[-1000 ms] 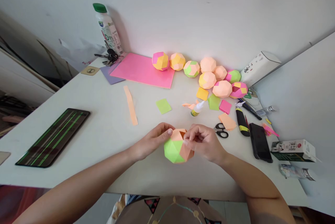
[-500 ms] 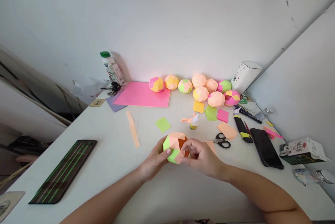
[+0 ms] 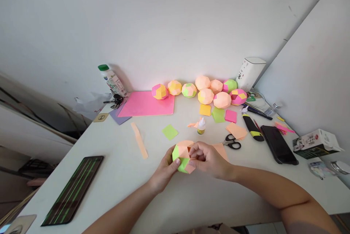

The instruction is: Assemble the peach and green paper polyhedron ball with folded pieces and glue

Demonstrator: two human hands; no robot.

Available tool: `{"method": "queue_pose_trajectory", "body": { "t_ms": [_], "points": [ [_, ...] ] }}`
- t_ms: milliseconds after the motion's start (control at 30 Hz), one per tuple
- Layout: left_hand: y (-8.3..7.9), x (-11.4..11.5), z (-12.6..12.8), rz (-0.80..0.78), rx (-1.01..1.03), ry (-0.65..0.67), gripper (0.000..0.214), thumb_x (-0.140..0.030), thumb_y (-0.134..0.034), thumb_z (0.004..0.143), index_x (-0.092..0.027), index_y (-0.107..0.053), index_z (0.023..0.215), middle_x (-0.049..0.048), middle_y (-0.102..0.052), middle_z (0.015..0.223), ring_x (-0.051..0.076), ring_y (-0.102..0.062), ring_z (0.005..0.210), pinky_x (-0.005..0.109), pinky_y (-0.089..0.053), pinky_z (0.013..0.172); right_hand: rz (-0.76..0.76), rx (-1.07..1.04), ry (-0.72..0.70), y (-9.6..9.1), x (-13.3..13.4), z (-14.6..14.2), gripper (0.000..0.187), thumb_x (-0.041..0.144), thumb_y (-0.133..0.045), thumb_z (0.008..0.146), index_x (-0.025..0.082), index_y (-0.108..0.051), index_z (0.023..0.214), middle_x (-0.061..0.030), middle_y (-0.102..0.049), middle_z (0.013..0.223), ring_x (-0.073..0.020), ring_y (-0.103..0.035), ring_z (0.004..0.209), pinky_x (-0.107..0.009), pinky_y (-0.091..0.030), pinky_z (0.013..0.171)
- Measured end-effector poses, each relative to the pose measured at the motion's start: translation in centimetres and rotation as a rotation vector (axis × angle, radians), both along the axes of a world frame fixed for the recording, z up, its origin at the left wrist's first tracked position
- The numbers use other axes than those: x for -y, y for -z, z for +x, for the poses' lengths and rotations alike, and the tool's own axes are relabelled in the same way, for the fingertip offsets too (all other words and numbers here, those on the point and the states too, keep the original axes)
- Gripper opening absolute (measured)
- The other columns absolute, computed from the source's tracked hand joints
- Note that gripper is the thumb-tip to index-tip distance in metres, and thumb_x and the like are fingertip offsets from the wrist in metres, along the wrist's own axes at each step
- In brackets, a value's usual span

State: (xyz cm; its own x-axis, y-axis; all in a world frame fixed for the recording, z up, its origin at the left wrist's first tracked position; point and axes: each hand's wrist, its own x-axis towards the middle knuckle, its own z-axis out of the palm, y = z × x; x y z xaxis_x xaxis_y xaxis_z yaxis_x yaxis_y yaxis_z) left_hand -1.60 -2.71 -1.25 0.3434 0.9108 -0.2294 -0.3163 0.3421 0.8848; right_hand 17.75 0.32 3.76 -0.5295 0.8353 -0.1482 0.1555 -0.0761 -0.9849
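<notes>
A faceted paper ball (image 3: 182,155) in green and peach sits between both my hands, low over the white table (image 3: 115,161). My left hand (image 3: 165,171) cups its left side, thumb on a green facet. From the right, my right hand (image 3: 208,159) pinches a peach facet with curled fingers. A small glue bottle (image 3: 201,125) stands just behind the ball, and black-handled scissors (image 3: 232,142) lie to the right of my right hand.
Several finished paper balls (image 3: 205,96) line the wall, next to a pink sheet (image 3: 146,103). Loose coloured paper squares (image 3: 170,131) and a peach strip (image 3: 139,140) lie about. A phone (image 3: 278,149), a marker (image 3: 253,128), a carton (image 3: 317,143), a bottle (image 3: 111,80) and a dark tablet (image 3: 72,189) ring the area.
The view tilted upward, showing more wall. Both hands turned the ball and shifted their hold; my right fingers now pinch a facet lower on its right side.
</notes>
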Motion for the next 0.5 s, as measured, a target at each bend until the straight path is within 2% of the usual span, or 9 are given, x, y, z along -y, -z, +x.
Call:
{"method": "queue_pose_trajectory", "body": {
  "t_ms": [100, 233, 400, 500],
  "points": [
    [0.33, 0.01, -0.05, -0.014, -0.002, -0.009, 0.076, -0.057, -0.071, 0.074, -0.02, -0.04, 0.134, 0.0167, -0.05, 0.134, 0.036, -0.051, 0.119, 0.044, -0.046, 0.091, -0.014, -0.002, 0.014, 0.03, 0.0, 0.0, 0.019, 0.023, -0.068, 0.074, 0.018, -0.054, 0.086, 0.0017, -0.059, 0.079, -0.0081, -0.054, 0.061, -0.021, -0.042, 0.055],
    [0.78, 0.15, -0.07, 0.03, -0.018, -0.012, 0.076, -0.054, -0.073, 0.074, -0.019, -0.041, 0.135, 0.0164, -0.052, 0.133, 0.036, -0.048, 0.123, 0.046, -0.041, 0.099, -0.031, -0.023, 0.026, 0.14, -0.05, 0.01, 0.017, 0.024, -0.067, 0.076, 0.018, -0.054, 0.084, 0.0027, -0.059, 0.069, -0.0096, -0.054, 0.061, -0.022, -0.044, 0.056],
    [0.59, 0.12, -0.06, -0.013, -0.015, -0.019, 0.079, -0.056, -0.072, 0.074, -0.019, -0.039, 0.136, 0.0174, -0.051, 0.133, 0.037, -0.048, 0.123, 0.048, -0.044, 0.096, -0.026, 0.016, -0.009, -0.1, -0.07, 0.27, 0.019, 0.03, -0.062, 0.081, 0.019, -0.055, 0.096, 0.0005, -0.063, 0.077, -0.0082, -0.05, 0.052, -0.019, -0.039, 0.044],
    [0.41, 0.04, -0.02, -0.036, -0.011, -0.026, 0.078, -0.056, -0.072, 0.074, -0.018, -0.041, 0.134, 0.0176, -0.051, 0.133, 0.038, -0.051, 0.12, 0.048, -0.047, 0.092, 0.037, 0.021, -0.031, -0.22, -0.06, 0.33, 0.023, 0.024, -0.064, 0.078, 0.019, -0.055, 0.098, 0.0005, -0.063, 0.081, -0.0085, -0.055, 0.06, -0.02, -0.043, 0.053]
  ]
}}
